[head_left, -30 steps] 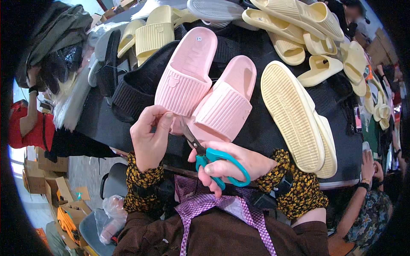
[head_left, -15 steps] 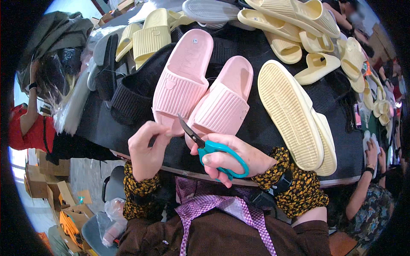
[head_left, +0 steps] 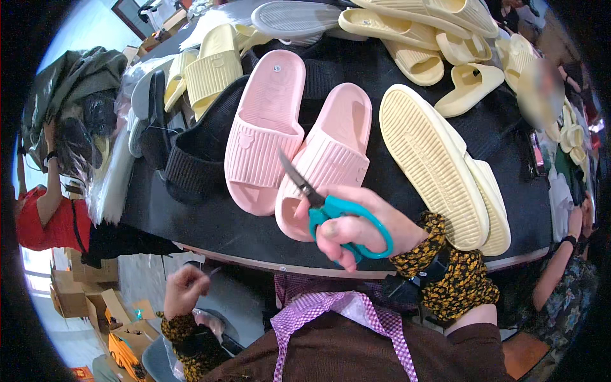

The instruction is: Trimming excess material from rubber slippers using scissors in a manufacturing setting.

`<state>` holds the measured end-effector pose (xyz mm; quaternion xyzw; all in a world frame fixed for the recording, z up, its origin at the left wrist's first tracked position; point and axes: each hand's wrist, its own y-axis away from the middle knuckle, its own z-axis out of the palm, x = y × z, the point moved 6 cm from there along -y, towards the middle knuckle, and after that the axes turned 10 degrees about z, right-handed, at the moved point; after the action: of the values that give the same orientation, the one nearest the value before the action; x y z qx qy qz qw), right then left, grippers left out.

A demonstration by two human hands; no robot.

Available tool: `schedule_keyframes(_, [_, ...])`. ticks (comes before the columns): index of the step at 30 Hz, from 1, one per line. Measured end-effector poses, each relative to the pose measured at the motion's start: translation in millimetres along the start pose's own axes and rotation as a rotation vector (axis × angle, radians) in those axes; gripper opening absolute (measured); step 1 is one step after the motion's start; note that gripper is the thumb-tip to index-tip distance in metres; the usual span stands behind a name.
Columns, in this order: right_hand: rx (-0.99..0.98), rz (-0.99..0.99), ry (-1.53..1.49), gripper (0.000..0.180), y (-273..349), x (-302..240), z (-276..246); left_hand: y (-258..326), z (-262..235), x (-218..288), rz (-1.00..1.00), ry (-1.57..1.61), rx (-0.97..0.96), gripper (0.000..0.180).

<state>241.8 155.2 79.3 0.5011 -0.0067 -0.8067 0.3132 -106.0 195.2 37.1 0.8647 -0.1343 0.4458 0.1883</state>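
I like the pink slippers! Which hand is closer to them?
The right hand. It holds teal scissors right at the near end of the pink slippers. The left hand hangs lower, off the table's edge.

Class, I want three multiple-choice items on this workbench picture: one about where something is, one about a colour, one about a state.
1. Where is the left hand?
A. On the pink slippers
B. Below the table edge, off the table
C. On the scissors

2. What colour are the scissors' handles?
A. Teal
B. Red
C. Black

3. How does the large yellow slipper lie?
A. Sole up
B. Strap up
C. Standing on its heel

Key: B, it hangs beside the table; A, teal loops show in the right hand; A, its ridged sole faces up.
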Motion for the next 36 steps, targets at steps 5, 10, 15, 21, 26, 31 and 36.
schedule_keyframes(5, [0.033,-0.177,-0.085,0.033,1.3,-11.3,-7.1,23.8,-30.1,-61.0,-0.191,-0.472,-0.122,0.014])
schedule_keyframes(10, [0.074,-0.280,-0.150,0.037,-1.8,-11.2,-17.3,-19.9,-5.8,56.8,0.083,-0.306,0.015,0.027])
schedule_keyframes(15, [0.178,-0.225,-0.123,0.034,7.0,-12.1,-29.0,-74.3,43.3,178.9,0.849,-0.426,0.028,0.026])
schedule_keyframes(21, [0.091,-0.308,-0.209,0.019,-0.1,-9.7,-37.4,-128.5,99.3,234.7,1.113,-0.857,-0.087,0.039])
schedule_keyframes(26, [0.047,-0.303,-0.264,0.023,-6.8,-6.3,-34.3,-159.4,122.7,246.9,1.038,-0.646,-0.345,0.015])
schedule_keyframes(31, [0.009,-0.353,-0.244,0.021,-2.0,-4.9,-33.7,-161.0,118.0,260.2,0.887,-0.729,-0.455,0.025])
schedule_keyframes(36, [0.014,-0.377,0.061,0.055,-19.2,3.5,-54.0,-161.4,106.0,269.7,0.839,-0.804,-0.414,0.026])
